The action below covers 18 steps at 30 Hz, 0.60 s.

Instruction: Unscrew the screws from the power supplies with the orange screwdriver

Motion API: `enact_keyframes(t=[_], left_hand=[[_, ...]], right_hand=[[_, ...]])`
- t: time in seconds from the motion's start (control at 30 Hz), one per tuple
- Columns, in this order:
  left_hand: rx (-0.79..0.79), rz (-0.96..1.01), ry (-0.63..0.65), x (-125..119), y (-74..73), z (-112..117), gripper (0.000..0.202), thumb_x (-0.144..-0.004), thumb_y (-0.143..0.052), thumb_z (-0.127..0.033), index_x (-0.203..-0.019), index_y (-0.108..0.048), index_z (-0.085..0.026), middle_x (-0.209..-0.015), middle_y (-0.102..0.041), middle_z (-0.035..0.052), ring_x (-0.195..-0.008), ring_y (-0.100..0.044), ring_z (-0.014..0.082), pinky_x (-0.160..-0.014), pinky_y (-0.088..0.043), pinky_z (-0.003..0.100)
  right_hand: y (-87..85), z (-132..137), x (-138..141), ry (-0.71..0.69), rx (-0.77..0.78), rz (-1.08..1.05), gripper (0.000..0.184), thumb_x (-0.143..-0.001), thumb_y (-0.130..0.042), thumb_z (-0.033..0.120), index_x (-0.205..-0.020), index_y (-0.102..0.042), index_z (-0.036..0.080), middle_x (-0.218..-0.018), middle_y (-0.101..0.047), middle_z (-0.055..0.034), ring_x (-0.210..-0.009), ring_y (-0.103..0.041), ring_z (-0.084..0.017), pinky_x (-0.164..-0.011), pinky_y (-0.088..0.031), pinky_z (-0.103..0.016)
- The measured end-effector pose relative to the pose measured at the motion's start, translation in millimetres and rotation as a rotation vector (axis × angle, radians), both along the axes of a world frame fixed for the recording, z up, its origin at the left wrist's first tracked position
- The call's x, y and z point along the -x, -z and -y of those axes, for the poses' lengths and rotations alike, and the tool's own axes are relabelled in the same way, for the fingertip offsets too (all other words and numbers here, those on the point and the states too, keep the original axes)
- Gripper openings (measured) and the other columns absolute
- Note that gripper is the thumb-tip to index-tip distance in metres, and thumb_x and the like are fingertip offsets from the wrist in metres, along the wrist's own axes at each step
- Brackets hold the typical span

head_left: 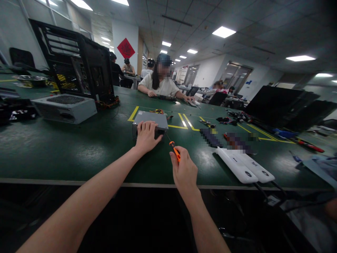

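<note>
A grey computer power supply (161, 120) lies on the green tabletop in front of me, with coloured cables at its far side. My left hand (146, 135) grips it, fingers over the top and thumb along the near side. Between the fingers and thumb of my right hand (184, 168) is a screwdriver (174, 151) with an orange and black handle. Its thin shaft points up and left to the power supply's near right corner. I cannot tell whether the tip sits in a screw.
To the left stand a second power supply (67, 108), an open black computer case (79, 65) and a metal bowl (30, 80). White devices (238, 165) with cables lie right, near the table edge. Black panels (279, 105) stand farther right. A person (160, 79) works across the table.
</note>
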<state>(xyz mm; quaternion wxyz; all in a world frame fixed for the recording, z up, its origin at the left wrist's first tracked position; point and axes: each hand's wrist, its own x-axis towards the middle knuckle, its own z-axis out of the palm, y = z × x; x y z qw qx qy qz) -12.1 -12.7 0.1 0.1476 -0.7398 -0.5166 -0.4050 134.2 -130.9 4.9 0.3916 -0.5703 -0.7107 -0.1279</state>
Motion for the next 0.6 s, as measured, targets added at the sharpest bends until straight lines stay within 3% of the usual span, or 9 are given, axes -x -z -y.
enact_keyframes(t=[0.1, 0.23, 0.43, 0.5, 0.6], left_hand=[[-0.015, -0.018, 0.025, 3, 0.7, 0, 0.040, -0.075, -0.055, -0.034, -0.111, -0.046, -0.019, -0.120, -0.050, 0.0101, -0.116, -0.040, 0.0255, -0.106, -0.019, 0.044], [-0.018, -0.015, 0.025, 3, 0.7, 0, 0.037, -0.076, -0.054, -0.033, -0.110, -0.047, -0.020, -0.120, -0.050, 0.0094, -0.116, -0.040, 0.0243, -0.105, -0.020, 0.043], [0.003, 0.006, 0.000, 1, -1.2, 1, 0.036, -0.076, -0.055, -0.033, -0.109, -0.048, -0.020, -0.120, -0.050, 0.0100, -0.117, -0.040, 0.0265, -0.104, -0.020, 0.046], [-0.002, 0.003, -0.003, 0, -1.3, 1, 0.036, -0.076, -0.054, -0.033, -0.109, -0.048, -0.020, -0.120, -0.050, 0.0101, -0.116, -0.040, 0.0267, -0.104, -0.020, 0.046], [0.003, 0.023, -0.012, -2, -1.1, 1, 0.037, -0.075, -0.055, -0.035, -0.108, -0.048, -0.020, -0.119, -0.050, 0.0103, -0.115, -0.040, 0.0271, -0.105, -0.019, 0.046]], right_hand=[[-3.8, 5, 2, -0.051, 0.021, 0.036, 0.028, -0.089, -0.040, 0.027, -0.111, -0.046, 0.012, -0.121, -0.049, -0.0184, -0.096, -0.060, -0.024, -0.071, -0.054, -0.036], [-3.5, 1, 5, -0.193, -0.047, 0.096, 0.023, -0.090, -0.036, 0.017, -0.109, -0.048, 0.013, -0.119, -0.053, -0.0154, -0.107, -0.055, -0.021, -0.084, -0.051, -0.035], [0.3, -7, 0, -0.043, -0.124, -0.021, 0.021, -0.091, -0.040, 0.032, -0.100, -0.053, 0.017, -0.098, -0.062, -0.0090, -0.083, -0.063, -0.018, -0.065, -0.052, -0.029], [-0.5, -4, 0, -0.044, -0.084, -0.045, 0.024, -0.090, -0.040, 0.034, -0.102, -0.051, 0.017, -0.099, -0.060, -0.0099, -0.084, -0.062, -0.020, -0.064, -0.053, -0.030], [-0.7, 2, 4, -0.117, -0.030, -0.024, 0.022, -0.090, -0.039, 0.025, -0.107, -0.048, 0.016, -0.115, -0.053, -0.0150, -0.100, -0.058, -0.022, -0.072, -0.053, -0.034]])
